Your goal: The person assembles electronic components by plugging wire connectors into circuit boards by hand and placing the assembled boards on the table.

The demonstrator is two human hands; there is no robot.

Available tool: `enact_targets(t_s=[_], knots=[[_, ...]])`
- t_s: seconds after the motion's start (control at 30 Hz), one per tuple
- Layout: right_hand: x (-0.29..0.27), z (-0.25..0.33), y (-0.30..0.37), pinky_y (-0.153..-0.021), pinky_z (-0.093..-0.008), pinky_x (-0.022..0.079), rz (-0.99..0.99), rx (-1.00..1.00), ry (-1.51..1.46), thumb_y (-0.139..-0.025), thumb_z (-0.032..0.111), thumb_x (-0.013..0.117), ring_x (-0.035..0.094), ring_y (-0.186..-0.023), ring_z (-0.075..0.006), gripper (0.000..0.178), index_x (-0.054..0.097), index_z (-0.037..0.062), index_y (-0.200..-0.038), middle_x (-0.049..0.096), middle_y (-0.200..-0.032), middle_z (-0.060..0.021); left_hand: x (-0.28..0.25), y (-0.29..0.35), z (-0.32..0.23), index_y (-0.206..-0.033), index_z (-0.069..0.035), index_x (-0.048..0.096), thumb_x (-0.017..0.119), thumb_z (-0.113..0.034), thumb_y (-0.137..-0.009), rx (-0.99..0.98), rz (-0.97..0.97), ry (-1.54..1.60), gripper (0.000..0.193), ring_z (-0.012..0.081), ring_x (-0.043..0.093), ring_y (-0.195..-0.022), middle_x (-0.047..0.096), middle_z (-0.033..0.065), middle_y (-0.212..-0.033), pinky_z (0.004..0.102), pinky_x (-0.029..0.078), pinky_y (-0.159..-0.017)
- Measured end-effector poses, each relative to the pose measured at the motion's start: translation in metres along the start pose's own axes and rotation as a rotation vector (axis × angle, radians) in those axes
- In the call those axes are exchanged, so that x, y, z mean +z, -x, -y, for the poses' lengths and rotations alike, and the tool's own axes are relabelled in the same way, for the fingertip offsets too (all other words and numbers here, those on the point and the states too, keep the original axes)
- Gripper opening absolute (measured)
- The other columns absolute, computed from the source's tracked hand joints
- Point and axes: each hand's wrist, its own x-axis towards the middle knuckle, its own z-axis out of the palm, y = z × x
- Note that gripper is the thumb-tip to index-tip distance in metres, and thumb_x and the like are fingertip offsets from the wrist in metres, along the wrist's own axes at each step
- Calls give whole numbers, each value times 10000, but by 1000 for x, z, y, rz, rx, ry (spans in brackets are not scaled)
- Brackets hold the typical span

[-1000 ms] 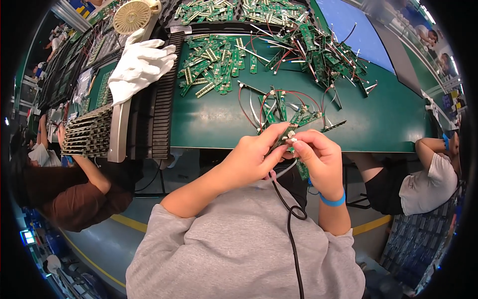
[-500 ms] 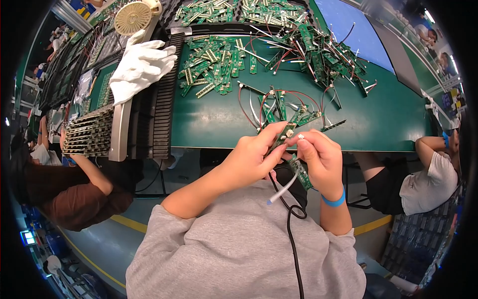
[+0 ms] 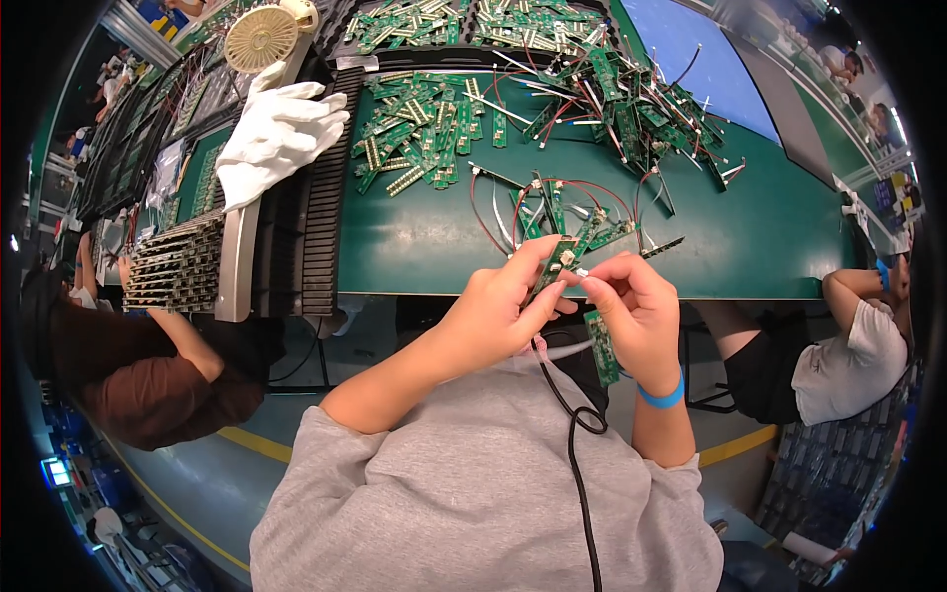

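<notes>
Over the front edge of the bench, my left hand (image 3: 498, 308) grips a narrow green circuit board (image 3: 566, 255) between thumb and fingers. My right hand (image 3: 643, 321) pinches a small white plug connector (image 3: 582, 274) close beside the white socket on that board; whether they touch, I cannot tell. Below my right fingers hangs a second green circuit board (image 3: 603, 350), with a pale cable (image 3: 567, 351) running left from it. Just beyond my hands, several wired circuit boards (image 3: 554, 209) with red, black and white leads lie on the green bench mat (image 3: 769, 227).
Loose circuit boards (image 3: 424, 123) lie at the far left, and a tangled heap of wired boards (image 3: 631, 104) at the far right. A white glove (image 3: 281, 133) rests on a black rack (image 3: 324, 217). A black cord (image 3: 574, 464) hangs over my shirt. Co-workers sit on both sides.
My right hand has brought the white connector leftward, close to the socket on the held board. The second board has swung more upright, and its pale cable has shifted up.
</notes>
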Motion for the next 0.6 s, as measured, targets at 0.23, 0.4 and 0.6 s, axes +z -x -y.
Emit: enact_targets(t_s=[0.23,0.4,0.6], knots=[[6,6,2,-559,-218,465,24,8,-13,-835,10,568,580,-612,-106,52,572,-41,-828,586,-714,-62,0,1,-8,-1242,-41,351,499,-59,-870,59,-9,-156,401,196,627,-498,657,117,-799,299,498,-429],[8,6,3,-483,-220,405,4,17,48,-847,31,560,499,-537,-77,70,576,-32,-822,565,-649,-39,-1,2,-7,-1241,-43,377,517,-17,-829,160,-33,-347,435,248,632,-557,640,139,-788,330,505,-473],[3,5,5,-451,-201,341,3,196,-67,-865,75,552,408,-509,-40,118,553,-21,-797,486,-569,10,-5,1,-8,-1219,-44,473,540,63,-762,284,-36,-540,474,226,659,-712,636,126,-833,296,514,-581]])
